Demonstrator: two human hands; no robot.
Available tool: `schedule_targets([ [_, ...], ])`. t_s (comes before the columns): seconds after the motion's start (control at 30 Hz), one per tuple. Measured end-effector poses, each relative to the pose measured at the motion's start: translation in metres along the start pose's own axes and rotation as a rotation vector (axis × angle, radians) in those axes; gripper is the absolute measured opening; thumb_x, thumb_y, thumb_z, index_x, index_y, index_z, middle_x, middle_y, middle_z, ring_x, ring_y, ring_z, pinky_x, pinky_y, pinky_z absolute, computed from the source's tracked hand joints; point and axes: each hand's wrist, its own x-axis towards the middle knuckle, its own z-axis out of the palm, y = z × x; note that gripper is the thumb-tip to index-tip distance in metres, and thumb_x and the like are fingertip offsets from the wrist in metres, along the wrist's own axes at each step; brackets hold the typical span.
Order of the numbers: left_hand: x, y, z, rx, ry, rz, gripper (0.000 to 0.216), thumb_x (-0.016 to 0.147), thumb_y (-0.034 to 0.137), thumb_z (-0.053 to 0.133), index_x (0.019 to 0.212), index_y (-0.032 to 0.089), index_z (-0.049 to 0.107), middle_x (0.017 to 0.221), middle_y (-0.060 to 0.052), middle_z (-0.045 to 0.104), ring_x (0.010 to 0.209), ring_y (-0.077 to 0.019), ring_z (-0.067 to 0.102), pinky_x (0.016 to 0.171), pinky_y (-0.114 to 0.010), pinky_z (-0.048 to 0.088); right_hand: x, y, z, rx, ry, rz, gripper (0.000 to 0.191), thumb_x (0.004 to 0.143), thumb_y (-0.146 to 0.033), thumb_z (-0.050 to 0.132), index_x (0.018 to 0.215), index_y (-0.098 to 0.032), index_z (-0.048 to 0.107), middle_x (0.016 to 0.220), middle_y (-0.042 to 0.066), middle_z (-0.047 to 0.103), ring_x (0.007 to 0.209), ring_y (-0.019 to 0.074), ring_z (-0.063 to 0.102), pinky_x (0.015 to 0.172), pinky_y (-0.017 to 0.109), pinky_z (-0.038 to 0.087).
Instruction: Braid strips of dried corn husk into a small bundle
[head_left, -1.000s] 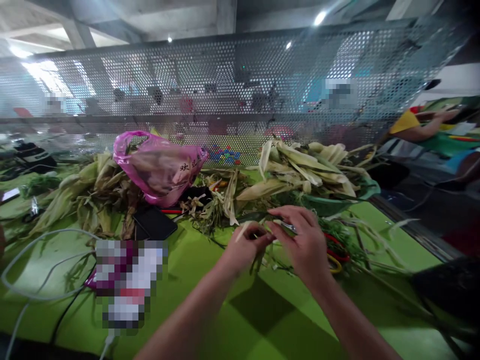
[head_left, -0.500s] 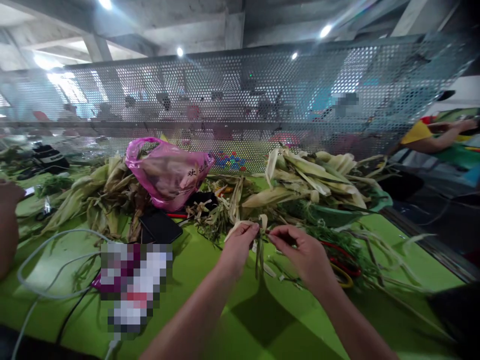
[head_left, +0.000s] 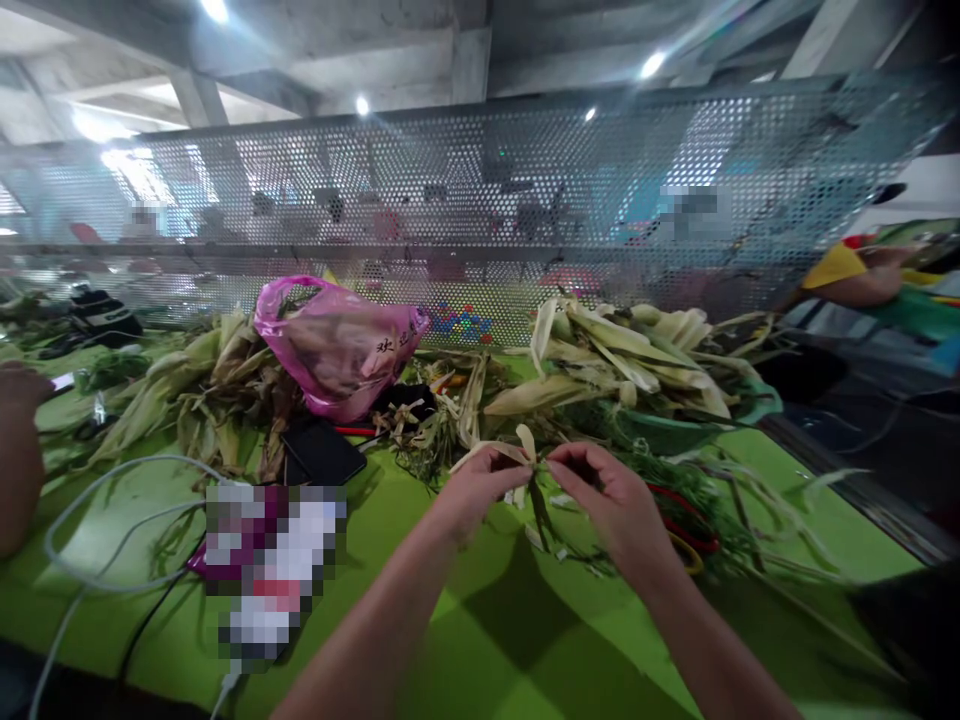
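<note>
Above the front of the green table, my left hand (head_left: 487, 480) pinches strips of corn husk (head_left: 539, 515). A pale end curls up over the fingertips, and darker ends hang down below. On the right, thumb and forefinger of my right hand (head_left: 611, 495) are closed in a pinch at the same small piece; exactly what lies between those fingertips is too small to make out. Beyond the hands, a heap of dried corn husks (head_left: 600, 345) fills a green basket (head_left: 766, 400). Red-handled scissors (head_left: 694, 535) lie partly hidden behind my right hand.
A pink plastic bag (head_left: 337, 350) and more husks (head_left: 217, 390) stand to the left, near a black phone (head_left: 330, 455). White cables (head_left: 56, 530) loop over the table (head_left: 390, 665). A perforated metal screen (head_left: 420, 190) runs behind. Another person's arm (head_left: 16, 460) rests at far left.
My left fingertips have shifted slightly right, with the husk strips. The hanging ends now swing toward the right. My right hand has moved a little to the right.
</note>
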Motion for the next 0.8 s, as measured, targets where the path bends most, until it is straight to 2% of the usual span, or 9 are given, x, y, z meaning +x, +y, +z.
schedule_targets([
  [0.13,0.003,-0.007,0.0,0.09,-0.035,0.113,0.018,0.066,0.016,0.072,0.081,0.015,0.062,0.076,0.001,0.056,0.074,-0.0112,0.049,0.072,-0.024,0.037,0.001,-0.001,0.001,0.168,-0.034,0.181,0.028,0.076,-0.046,0.068,0.087,-0.02,0.068,0.074,0.001,0.062,0.063,0.0147,0.051,0.057,0.026,0.039],
  [0.23,0.003,-0.009,0.003,0.172,-0.046,0.107,0.013,0.068,0.013,0.068,0.078,0.015,0.06,0.077,0.0,0.055,0.075,-0.0116,0.049,0.074,-0.025,0.038,0.001,0.0,0.004,0.255,-0.026,0.243,0.03,0.07,-0.048,0.072,0.078,-0.02,0.066,0.063,-0.002,0.056,0.054,0.0119,0.043,0.05,0.025,0.034],
  [0.4,-0.003,-0.003,0.011,0.189,-0.056,0.002,0.006,0.072,0.015,0.06,0.077,0.016,0.057,0.071,0.002,0.052,0.064,-0.0089,0.042,0.063,-0.023,0.033,0.0,0.005,0.008,0.359,0.033,0.223,0.024,0.07,-0.041,0.074,0.075,-0.02,0.062,0.064,-0.003,0.054,0.057,0.0123,0.044,0.054,0.025,0.036],
  [0.53,-0.008,0.002,0.013,0.225,-0.088,0.013,0.01,0.072,0.018,0.058,0.069,0.017,0.049,0.06,0.006,0.039,0.055,-0.008,0.032,0.054,-0.023,0.024,-0.001,0.004,0.009,0.358,0.111,0.171,0.021,0.07,-0.038,0.074,0.072,-0.02,0.062,0.067,-0.001,0.056,0.062,0.0141,0.047,0.058,0.026,0.037],
  [0.6,-0.009,0.003,0.013,0.237,-0.078,0.031,0.012,0.072,0.019,0.058,0.068,0.018,0.048,0.059,0.006,0.037,0.055,-0.0081,0.031,0.053,-0.023,0.023,0.0,0.001,0.008,0.358,0.121,0.169,0.022,0.07,-0.039,0.074,0.072,-0.02,0.062,0.067,-0.001,0.056,0.062,0.0143,0.047,0.059,0.026,0.037],
  [0.7,-0.008,0.002,0.012,0.247,-0.06,0.044,0.01,0.072,0.02,0.059,0.068,0.017,0.05,0.061,0.005,0.039,0.055,-0.0081,0.031,0.053,-0.023,0.024,0.0,-0.002,0.005,0.326,0.09,0.166,0.023,0.072,-0.041,0.073,0.073,-0.02,0.063,0.067,-0.002,0.055,0.061,0.0132,0.045,0.057,0.026,0.036],
  [0.8,-0.005,0.0,0.01,0.262,-0.046,0.057,0.007,0.072,0.021,0.059,0.071,0.017,0.054,0.061,0.004,0.042,0.055,-0.0081,0.031,0.054,-0.023,0.025,0.001,-0.003,0.001,0.302,0.001,0.187,0.025,0.074,-0.044,0.072,0.078,-0.02,0.065,0.069,-0.002,0.056,0.061,0.0127,0.045,0.056,0.025,0.035],
])
